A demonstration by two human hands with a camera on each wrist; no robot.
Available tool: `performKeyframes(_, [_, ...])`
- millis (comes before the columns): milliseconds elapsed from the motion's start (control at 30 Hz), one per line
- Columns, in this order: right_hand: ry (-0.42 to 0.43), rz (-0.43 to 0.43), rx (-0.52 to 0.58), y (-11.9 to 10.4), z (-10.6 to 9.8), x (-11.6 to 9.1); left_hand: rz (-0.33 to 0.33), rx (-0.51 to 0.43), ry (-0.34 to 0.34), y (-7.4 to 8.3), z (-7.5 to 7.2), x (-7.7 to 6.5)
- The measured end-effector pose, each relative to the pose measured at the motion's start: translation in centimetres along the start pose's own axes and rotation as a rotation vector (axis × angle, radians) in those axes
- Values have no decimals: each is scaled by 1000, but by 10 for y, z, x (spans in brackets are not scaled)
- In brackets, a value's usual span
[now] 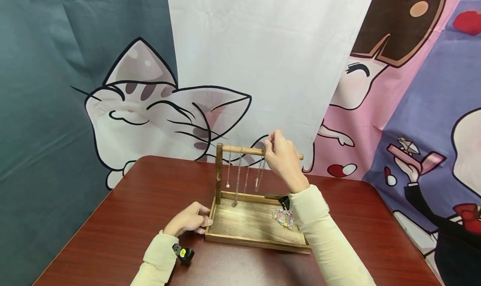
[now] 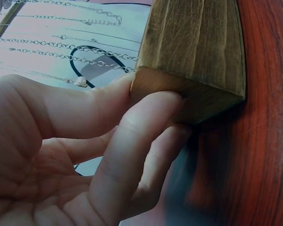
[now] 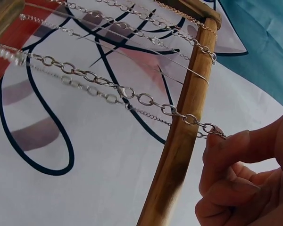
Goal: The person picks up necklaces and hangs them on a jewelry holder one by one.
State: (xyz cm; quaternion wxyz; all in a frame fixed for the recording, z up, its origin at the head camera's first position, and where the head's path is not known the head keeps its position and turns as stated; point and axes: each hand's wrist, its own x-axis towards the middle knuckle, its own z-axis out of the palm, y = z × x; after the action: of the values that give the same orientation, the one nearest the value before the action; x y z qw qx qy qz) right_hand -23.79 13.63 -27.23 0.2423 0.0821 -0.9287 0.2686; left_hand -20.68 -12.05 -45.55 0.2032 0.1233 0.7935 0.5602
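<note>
A wooden jewelry stand, with a tray (image 1: 259,243) below and a round bar (image 1: 251,151) above, stands on the table. My left hand (image 1: 191,219) grips the tray's left side, thumb and fingers at its front corner (image 2: 198,89) in the left wrist view. At the bar, my right hand (image 1: 282,156) pinches a silver chain necklace (image 3: 146,100) between thumb and forefinger. This chain crosses the bar, and white pearl-like beads (image 3: 7,55) show at its far end. Other necklaces (image 1: 239,177) hang from the bar to the left.
Colourful beaded bracelets (image 1: 283,218) lie in the tray's right part, partly behind the right sleeve. The stand's upright post (image 1: 219,173) rises at the left. Beneath is a red-brown table (image 1: 150,198), and a cartoon-printed curtain (image 1: 263,60) hangs behind it.
</note>
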Motion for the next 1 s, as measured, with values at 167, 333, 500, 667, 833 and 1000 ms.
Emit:
performKeyframes(167, [-11,-11,-13,-1,2,-1,-3,-7,2,0,0,-1])
performKeyframes(333, [-20,-30,-10,-2,4,-2,9,10,7,0,0,-1])
performKeyframes(500, [-27,-33,-15,-3,6,-3,12,18,9,-1,0,-2])
performKeyframes(667, [-15,-21,-31,-2,6,-5,8,18,10,-1,0,-1])
performKeyframes(833, [-6,-19,-41,-2,6,-7,2,20,11,0,0,0])
performKeyframes(1000, [-15,-6,-35,-2,3,-10,-2,21,14,0,1,1])
